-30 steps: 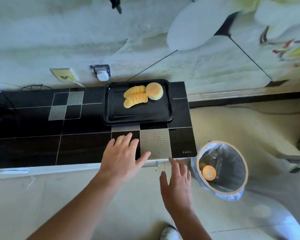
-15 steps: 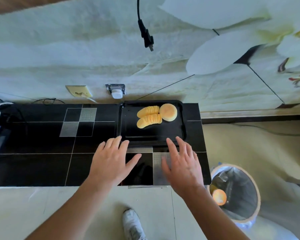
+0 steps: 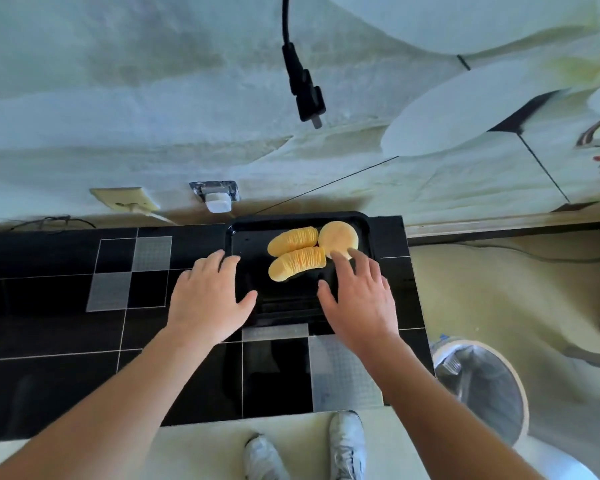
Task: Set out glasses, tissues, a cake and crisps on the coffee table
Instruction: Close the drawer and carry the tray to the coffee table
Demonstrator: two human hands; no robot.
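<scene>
**Both hands spread over the snack tray**

The black tray [image 3: 243, 237] sits at the far edge of the dark tiled surface [image 3: 49, 327], close against the wall, with its load gathered at the far right end: two fanned stacks of crisps [image 3: 297, 252] lying side by side and a round cake [image 3: 336, 235] touching them on the right. Keeping the food on one tray likely lets it be carried in a single trip — hence a hand on each side rather than one reaching for a single item.

The left hand [image 3: 208, 299] is wide open, fingers straight and spread, lying over the tray's left rim with the thumb pointing inward. The right hand [image 3: 359, 299] is equally open, fingers spread above the tray's right part, fingertips close to the cake; whether they touch it I cannot tell. Neither hand grips anything yet.

A lined bin [image 3: 482, 386] stands on the floor to the right.
</scene>
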